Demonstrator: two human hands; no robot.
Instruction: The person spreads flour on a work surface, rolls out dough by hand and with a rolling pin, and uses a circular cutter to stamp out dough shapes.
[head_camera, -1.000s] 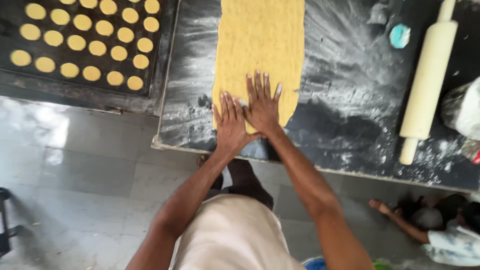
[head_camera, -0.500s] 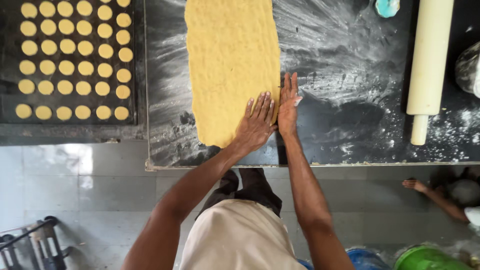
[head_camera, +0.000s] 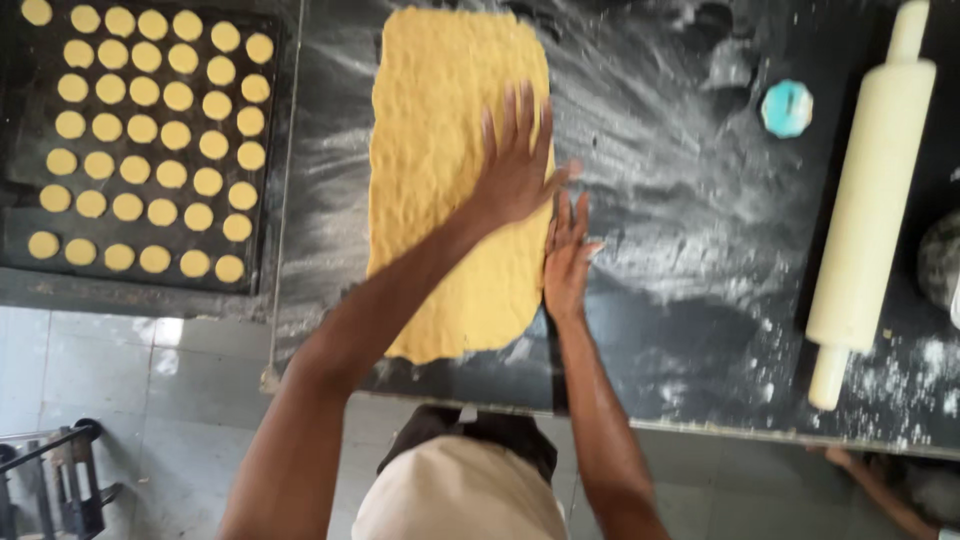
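From where I watch, the risk sits at the right edge of the dough (head_camera: 445, 170): my left hand (head_camera: 517, 165) lies flat on it with fingers spread, and my right hand (head_camera: 566, 262) stands on edge against that side, so a hard shove could buckle or tear the sheet, or leave it thinner on one side than the other. I judge the near end could also creep toward the bench (head_camera: 680, 230) edge if I press it that way, since it lies close to the front already. Neither hand grips anything; both are open, pressing only. The dough is a long yellow slab with a dimpled, pebbly top and roughly straight sides, running from the far side of the dark floured bench to near its front edge, left of centre. Left of it a dark tray (head_camera: 20, 200) holds rows of small yellow rounds (head_camera: 145, 130). Well to the right lie a small blue cutter (head_camera: 787, 108) and a pale rolling pin (head_camera: 872, 205), both apart from my hands.
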